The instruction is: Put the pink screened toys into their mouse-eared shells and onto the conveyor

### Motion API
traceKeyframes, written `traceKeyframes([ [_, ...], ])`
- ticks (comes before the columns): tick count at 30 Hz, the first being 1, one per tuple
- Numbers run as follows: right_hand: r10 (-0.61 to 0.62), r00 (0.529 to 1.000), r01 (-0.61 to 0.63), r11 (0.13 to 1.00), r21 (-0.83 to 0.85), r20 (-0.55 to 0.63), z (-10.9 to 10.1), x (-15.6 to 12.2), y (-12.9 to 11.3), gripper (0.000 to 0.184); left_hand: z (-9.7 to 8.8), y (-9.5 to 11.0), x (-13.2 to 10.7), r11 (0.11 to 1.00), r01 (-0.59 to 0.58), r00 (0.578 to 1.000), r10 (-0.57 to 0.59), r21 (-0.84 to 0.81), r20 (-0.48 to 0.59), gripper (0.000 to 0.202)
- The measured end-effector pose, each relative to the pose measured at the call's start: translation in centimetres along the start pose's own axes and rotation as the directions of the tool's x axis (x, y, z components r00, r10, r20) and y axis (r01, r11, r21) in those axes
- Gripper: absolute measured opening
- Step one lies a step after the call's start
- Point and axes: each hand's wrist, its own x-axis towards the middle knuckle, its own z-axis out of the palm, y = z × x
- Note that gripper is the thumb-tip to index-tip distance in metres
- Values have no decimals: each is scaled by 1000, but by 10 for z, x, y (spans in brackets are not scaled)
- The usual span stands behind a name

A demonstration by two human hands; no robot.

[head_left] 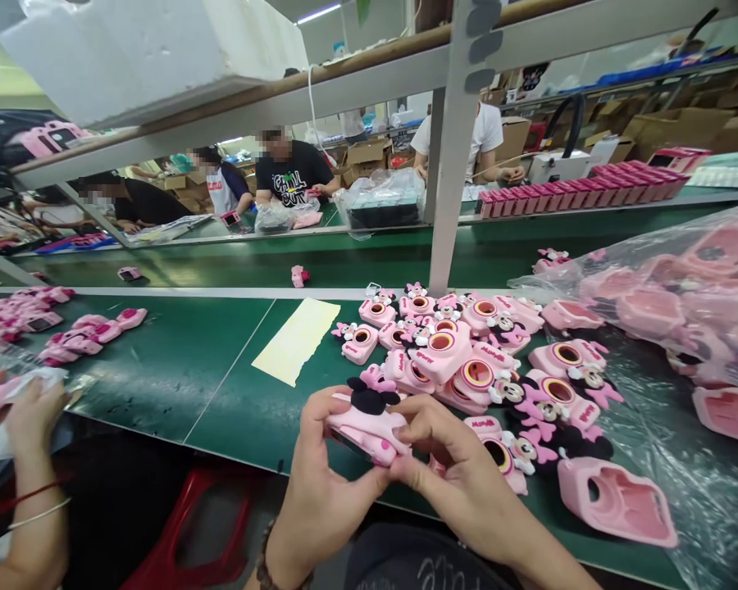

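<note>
A dark beaded bracelet (pixel 266 562) rings the left wrist (pixel 289 545); the dark top (pixel 418 559) shows pale lettering.

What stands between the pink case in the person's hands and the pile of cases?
Nothing visible does. The pink Minnie Mouse silicone case, held in the left hand and right hand, is right at the edge of the pile of similar cases.

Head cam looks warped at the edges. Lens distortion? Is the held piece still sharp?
Head view: yes, wide-angle distortion bows the green workbench and overhead shelf rail toward the edges; the held pink Minnie Mouse case is sharp; glare streaks the plastic bag at right.
</note>
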Motion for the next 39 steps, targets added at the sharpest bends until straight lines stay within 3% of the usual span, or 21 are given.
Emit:
traceKeyframes([
  [7, 128, 988, -115, 984, 137, -90, 9, 5, 17, 12, 14, 0, 2, 991, 94, 996, -93, 98, -17, 62],
  [10, 127, 987, -108, 978, 181, -98, 10, 9, 18, 16, 18, 10, 5, 984, 93, 991, -77, 152, -108, 55],
  [14, 130, 988, -111, 972, 207, -82, 6, 19, 20, 18, 17, 26, 7, 964, 201, 970, -171, 171, -176, 62],
  [18, 173, 981, -138, 940, 311, -88, -5, 30, 23, 30, 11, 28, 10, 956, 237, 972, -233, 172, -44, 72],
  [21, 218, 976, -199, 900, 387, -5, -14, 31, 24, 36, 6, 22, 14, 958, 196, 975, -213, 207, 61, 64],
  [24, 221, 973, -226, 886, 404, 60, -20, 29, 22, 35, 3, 15, 17, 953, 142, 980, -173, 268, 96, 61],
  [28, 185, 983, -179, 935, 306, 9, -20, 23, 19, 30, -2, 11, 22, 940, 82, 987, -122, 330, 101, 61],
  [31, 127, 992, -127, 975, 184, 12, -23, 17, 14, 31, -4, 15, 27, 940, 44, 980, -107, 340, 170, 68],
  [36, -17, 992, 24, 998, -61, 123, -44, 8, -2, 72, 1, 25, 34, 950, -49, 929, -70, 310, 363, 72],
  [39, 11, 990, -1, 997, -71, 139, -55, 4, -4, 70, 7, 27, 34, 939, -98, 936, -25, 329, 350, 59],
])
